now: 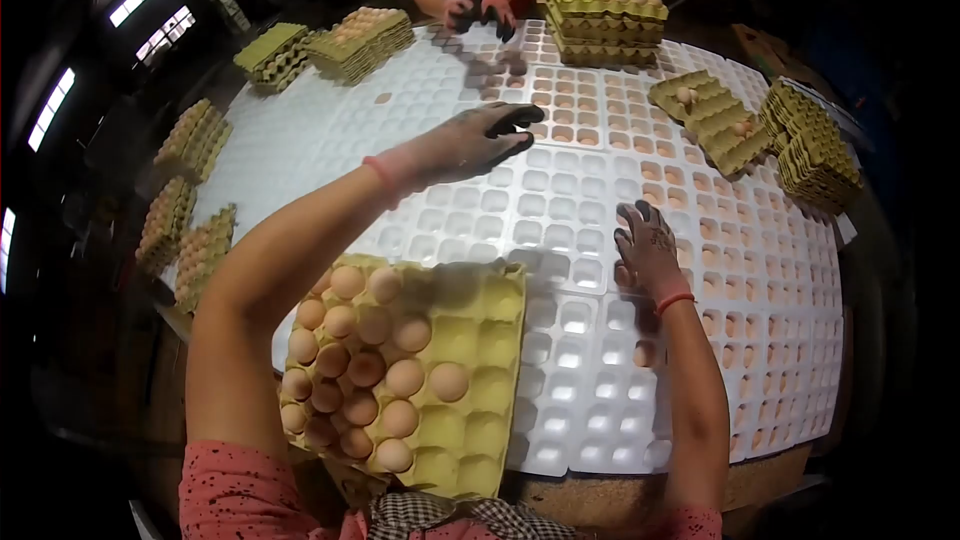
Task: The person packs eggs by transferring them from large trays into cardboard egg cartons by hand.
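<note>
Your left gloved hand (487,140) over white plastic trays (573,240), fingers parted, your right gloved hand (650,252) low with fingers spread, brown eggs (404,378) in a yellow-green pulp tray (482,368) nearest you.

- Left hand (478,138): greyish glove (460,145), black fingers, pinkish-red cuff (380,172).
- Right hand (648,248): similar glove, dark marking on back, narrow red wrist edge (674,303).
- Short sleeves (235,485): coral pink, dark-speckled.
- Front cloth (425,514): black-and-white check.

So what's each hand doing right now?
Left hand: open, fingers curved, nothing showing in it, over the white tray.
Right hand: looks open, but can't tell if anything's under it.
</note>
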Demonstrator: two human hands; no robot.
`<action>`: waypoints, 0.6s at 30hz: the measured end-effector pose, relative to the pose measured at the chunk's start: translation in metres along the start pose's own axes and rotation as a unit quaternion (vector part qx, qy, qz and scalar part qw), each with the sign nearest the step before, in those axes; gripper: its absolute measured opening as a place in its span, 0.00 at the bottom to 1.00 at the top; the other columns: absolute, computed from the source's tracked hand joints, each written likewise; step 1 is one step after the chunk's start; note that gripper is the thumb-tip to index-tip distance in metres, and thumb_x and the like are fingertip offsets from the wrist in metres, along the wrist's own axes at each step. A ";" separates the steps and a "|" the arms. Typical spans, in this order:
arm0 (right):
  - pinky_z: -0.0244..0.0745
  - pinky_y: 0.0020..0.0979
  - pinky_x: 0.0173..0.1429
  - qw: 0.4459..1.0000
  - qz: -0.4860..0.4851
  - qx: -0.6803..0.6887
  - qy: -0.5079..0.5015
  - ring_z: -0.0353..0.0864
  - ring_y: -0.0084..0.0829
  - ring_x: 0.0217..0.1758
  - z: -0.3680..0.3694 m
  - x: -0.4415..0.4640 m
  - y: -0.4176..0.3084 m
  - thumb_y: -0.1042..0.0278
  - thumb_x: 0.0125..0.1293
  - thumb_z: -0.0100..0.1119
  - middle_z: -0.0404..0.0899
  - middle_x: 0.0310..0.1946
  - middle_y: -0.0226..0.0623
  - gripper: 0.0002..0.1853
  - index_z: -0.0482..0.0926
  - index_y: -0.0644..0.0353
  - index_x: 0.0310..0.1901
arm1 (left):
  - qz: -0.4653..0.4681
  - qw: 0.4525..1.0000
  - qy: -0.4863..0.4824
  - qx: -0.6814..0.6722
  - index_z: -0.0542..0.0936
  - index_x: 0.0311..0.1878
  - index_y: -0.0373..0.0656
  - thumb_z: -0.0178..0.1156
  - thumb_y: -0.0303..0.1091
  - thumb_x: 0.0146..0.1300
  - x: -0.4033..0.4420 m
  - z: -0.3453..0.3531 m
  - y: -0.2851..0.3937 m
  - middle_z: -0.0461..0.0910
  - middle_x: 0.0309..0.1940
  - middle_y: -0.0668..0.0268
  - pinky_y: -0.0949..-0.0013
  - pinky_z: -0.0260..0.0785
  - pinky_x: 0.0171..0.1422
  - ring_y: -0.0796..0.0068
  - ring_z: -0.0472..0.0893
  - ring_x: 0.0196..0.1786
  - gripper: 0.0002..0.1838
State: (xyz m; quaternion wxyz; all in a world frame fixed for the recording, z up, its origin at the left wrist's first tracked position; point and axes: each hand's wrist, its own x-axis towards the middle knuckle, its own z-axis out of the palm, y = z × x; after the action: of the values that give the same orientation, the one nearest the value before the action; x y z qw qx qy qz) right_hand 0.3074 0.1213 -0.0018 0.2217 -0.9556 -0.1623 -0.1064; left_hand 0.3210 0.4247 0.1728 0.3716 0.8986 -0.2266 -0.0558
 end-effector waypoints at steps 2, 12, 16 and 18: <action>0.71 0.46 0.62 0.971 -0.160 0.112 0.139 0.75 0.46 0.58 -0.044 -0.003 -0.097 0.64 0.61 0.66 0.78 0.51 0.43 0.23 0.76 0.53 0.59 | -0.067 0.995 0.077 -0.007 0.71 0.69 0.40 0.54 0.31 0.75 -0.062 -0.040 -0.005 0.75 0.63 0.64 0.71 0.67 0.69 0.76 0.74 0.61 0.22; 0.78 0.35 0.59 0.774 -0.029 0.589 -0.231 0.83 0.38 0.52 -0.077 -0.061 -0.232 0.64 0.65 0.61 0.79 0.51 0.43 0.21 0.75 0.58 0.59 | 0.024 0.984 0.003 0.178 0.67 0.72 0.48 0.58 0.29 0.64 -0.231 -0.033 -0.020 0.70 0.66 0.53 0.53 0.59 0.75 0.49 0.68 0.69 0.31; 0.80 0.40 0.44 0.941 -0.243 0.128 -0.197 0.84 0.45 0.39 -0.104 -0.093 -0.237 0.46 0.59 0.70 0.77 0.46 0.41 0.24 0.76 0.56 0.47 | 0.065 0.953 -0.021 0.295 0.71 0.69 0.52 0.62 0.33 0.60 -0.227 0.002 -0.038 0.73 0.63 0.59 0.54 0.59 0.74 0.56 0.71 0.66 0.31; 0.81 0.41 0.42 0.925 -0.247 -0.058 -0.282 0.84 0.45 0.39 -0.102 -0.104 -0.247 0.46 0.56 0.71 0.78 0.46 0.39 0.27 0.75 0.55 0.50 | 0.043 0.967 -0.008 0.250 0.72 0.68 0.51 0.62 0.32 0.60 -0.229 -0.004 -0.030 0.74 0.61 0.58 0.56 0.62 0.72 0.57 0.73 0.64 0.30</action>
State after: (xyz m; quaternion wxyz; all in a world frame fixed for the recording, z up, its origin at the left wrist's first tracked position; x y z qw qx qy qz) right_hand 0.1096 0.2567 0.1552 0.0779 -0.8868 -0.4426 0.1074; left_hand 0.1292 0.5491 0.1393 0.1357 0.9517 -0.2751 0.0111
